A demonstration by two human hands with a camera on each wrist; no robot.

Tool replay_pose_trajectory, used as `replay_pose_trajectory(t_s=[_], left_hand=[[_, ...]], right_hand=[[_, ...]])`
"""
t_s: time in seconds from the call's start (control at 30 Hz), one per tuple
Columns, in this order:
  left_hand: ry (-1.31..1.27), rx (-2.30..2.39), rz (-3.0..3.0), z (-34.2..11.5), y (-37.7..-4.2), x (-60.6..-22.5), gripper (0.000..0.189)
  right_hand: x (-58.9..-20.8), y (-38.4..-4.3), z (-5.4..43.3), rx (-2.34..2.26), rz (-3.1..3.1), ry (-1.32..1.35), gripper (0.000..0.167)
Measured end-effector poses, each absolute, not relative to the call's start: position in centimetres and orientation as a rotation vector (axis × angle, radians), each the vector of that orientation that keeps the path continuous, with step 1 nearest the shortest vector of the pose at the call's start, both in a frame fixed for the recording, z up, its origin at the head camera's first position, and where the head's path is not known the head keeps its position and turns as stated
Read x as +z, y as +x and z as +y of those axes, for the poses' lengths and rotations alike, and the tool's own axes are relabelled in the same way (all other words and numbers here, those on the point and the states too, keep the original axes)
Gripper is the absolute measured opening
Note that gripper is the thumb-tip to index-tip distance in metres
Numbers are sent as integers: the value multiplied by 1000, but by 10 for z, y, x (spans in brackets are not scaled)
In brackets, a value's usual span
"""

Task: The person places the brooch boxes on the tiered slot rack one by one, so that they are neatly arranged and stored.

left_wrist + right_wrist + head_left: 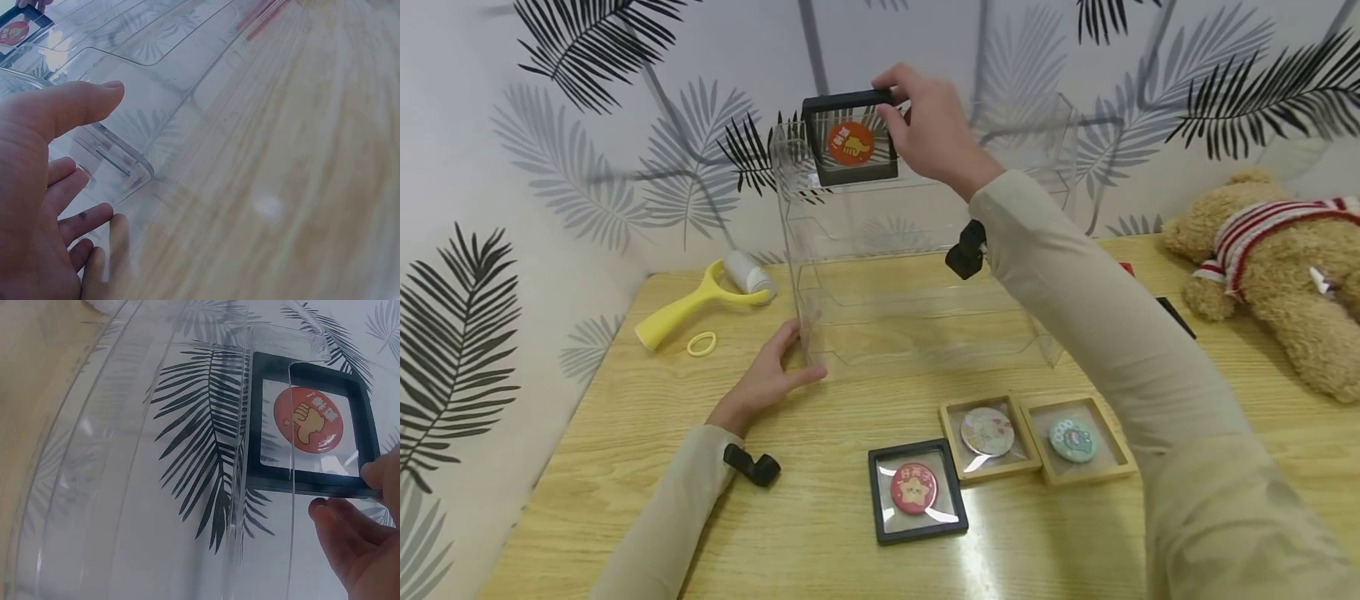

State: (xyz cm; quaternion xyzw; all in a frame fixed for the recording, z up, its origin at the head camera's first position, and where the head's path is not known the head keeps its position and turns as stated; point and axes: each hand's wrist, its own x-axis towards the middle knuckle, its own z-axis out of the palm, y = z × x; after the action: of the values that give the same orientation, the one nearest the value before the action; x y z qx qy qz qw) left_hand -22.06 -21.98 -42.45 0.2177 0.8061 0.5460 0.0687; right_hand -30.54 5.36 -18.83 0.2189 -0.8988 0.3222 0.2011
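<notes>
My right hand (934, 125) pinches a black square display frame (857, 177) by its upper right corner. Inside the frame is a round orange-red badge (850, 143) with a yellow thumbs-up hand. The frame stands upright at the top left tier of a clear tiered acrylic rack (799, 250); in the right wrist view the rack's clear front lip (292, 425) crosses before it. Down at the rack's lower left corner is my left hand (767, 377), thumb extended along the front and fingers beside the side panel. The left wrist view shows its thumb (87, 107) apart from the fingers.
On the table before the rack lie another black frame (880, 500) with a red star badge and two wooden frames (951, 433) (1052, 479) with round badges. A yellow slingshot-shaped piece (681, 315), yellow ring (702, 344) and white bottle (745, 271) lie left; a teddy bear (1300, 275) lies right.
</notes>
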Motion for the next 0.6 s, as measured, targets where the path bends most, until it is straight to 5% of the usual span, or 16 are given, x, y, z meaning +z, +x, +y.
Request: replay_pose_trajectory(t_s=[0.2,0.6], left_hand=[[669,1650,2424,-218,-221,-423,78],[681,1659,2428,-220,-221,-425,78]], right_hand=[[-196,-298,62,899,-2409,584,41],[-232,-283,81,848,-2047,742,24]])
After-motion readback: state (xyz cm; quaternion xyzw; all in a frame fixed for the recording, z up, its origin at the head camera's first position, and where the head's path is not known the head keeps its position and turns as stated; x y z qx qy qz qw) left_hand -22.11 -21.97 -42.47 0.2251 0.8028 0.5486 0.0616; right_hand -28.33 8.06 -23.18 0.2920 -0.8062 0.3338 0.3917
